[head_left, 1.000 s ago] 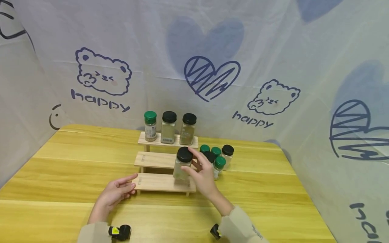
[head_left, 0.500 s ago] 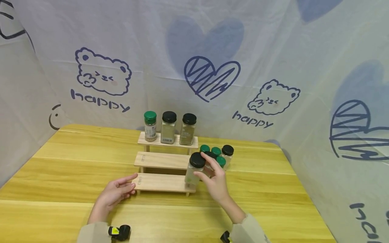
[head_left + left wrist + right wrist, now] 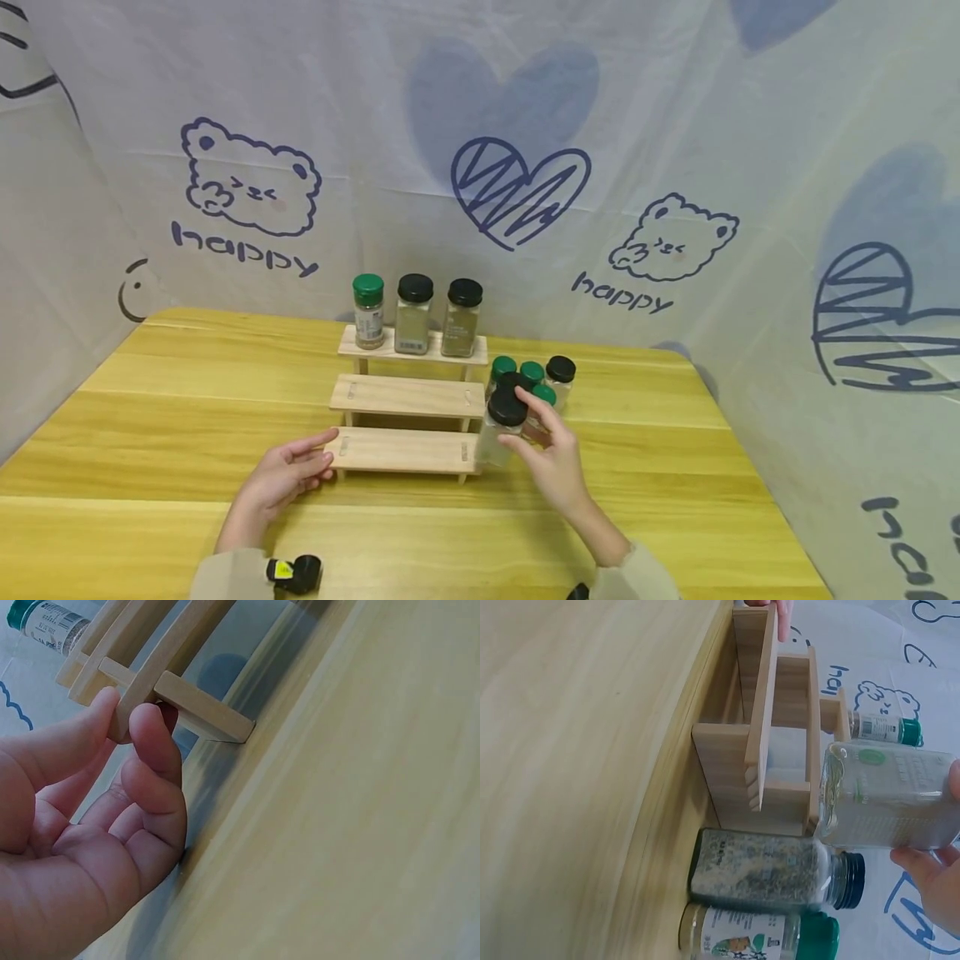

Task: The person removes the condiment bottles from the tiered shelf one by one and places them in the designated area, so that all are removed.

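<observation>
My right hand (image 3: 558, 471) grips a clear square spice jar (image 3: 889, 796) with a black lid, in the air just off the right end of the wooden three-step rack (image 3: 405, 451). The jar looks upright, and fingers cover part of it. At the rack's left end my left hand (image 3: 97, 817) pinches the edge of the lowest step between thumb and curled fingers. On the top step stand a green-lidded shaker (image 3: 369, 312) and two black-lidded jars (image 3: 413, 315). The middle and lowest steps bear nothing.
Right of the rack, several jars and shakers stand close together on the table, among them a black-lidded jar (image 3: 761, 870) and a green-lidded shaker (image 3: 742, 934). A printed cloth (image 3: 360, 125) hangs behind the table (image 3: 187, 400).
My right hand has carried the jar rightward, from over the lowest step to beyond its right end. My left hand stays at the rack's left end. The rack has not moved.
</observation>
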`<control>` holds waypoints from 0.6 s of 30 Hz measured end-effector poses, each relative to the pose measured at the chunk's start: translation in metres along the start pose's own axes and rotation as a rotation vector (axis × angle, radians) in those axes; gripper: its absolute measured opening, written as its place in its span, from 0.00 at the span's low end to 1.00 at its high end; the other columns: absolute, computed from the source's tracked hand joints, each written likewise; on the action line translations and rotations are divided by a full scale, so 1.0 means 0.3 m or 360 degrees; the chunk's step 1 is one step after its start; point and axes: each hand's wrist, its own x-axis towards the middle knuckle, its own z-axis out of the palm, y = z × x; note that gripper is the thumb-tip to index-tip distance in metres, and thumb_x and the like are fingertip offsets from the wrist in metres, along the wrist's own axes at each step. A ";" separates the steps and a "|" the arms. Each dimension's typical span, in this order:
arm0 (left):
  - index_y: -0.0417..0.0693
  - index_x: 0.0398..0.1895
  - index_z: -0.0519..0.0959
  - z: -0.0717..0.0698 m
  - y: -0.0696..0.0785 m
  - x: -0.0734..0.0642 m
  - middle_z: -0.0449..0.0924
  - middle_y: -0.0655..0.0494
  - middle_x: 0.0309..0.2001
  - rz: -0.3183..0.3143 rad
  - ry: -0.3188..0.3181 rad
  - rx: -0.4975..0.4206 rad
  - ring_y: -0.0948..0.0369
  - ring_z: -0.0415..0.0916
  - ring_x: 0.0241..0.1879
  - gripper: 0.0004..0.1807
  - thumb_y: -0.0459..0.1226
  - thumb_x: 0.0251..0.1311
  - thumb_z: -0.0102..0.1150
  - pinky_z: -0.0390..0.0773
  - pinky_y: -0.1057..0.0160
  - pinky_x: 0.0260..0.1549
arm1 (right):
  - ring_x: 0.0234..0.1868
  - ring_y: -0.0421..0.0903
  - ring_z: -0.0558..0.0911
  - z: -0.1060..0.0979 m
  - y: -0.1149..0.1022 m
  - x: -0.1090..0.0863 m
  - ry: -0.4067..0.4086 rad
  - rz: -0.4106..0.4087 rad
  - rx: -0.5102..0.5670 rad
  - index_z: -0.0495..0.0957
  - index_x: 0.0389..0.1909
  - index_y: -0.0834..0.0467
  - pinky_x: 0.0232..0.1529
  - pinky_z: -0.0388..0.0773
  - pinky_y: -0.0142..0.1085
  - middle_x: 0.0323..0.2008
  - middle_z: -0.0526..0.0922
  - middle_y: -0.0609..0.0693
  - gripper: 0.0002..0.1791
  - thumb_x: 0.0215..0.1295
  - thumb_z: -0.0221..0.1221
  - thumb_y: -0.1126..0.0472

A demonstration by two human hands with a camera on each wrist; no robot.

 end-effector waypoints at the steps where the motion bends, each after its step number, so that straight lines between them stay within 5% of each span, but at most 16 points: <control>1: 0.33 0.60 0.60 -0.002 0.000 0.000 0.77 0.57 0.31 0.0000 0.0002 0.0001 0.64 0.75 0.28 0.28 0.32 0.56 0.56 0.73 0.70 0.26 | 0.44 0.54 0.76 -0.002 0.002 -0.003 -0.0001 0.0005 -0.0007 0.67 0.49 0.79 0.38 0.75 0.46 0.46 0.72 0.71 0.29 0.41 0.62 0.82; 18: 0.33 0.60 0.61 -0.003 0.001 -0.003 0.77 0.57 0.31 -0.0002 -0.0012 -0.0013 0.64 0.75 0.28 0.28 0.32 0.56 0.56 0.72 0.70 0.26 | 0.49 0.36 0.72 -0.128 0.120 -0.097 -0.0038 0.0109 -0.0072 0.67 0.49 0.73 0.43 0.73 0.31 0.47 0.71 0.68 0.29 0.41 0.61 0.83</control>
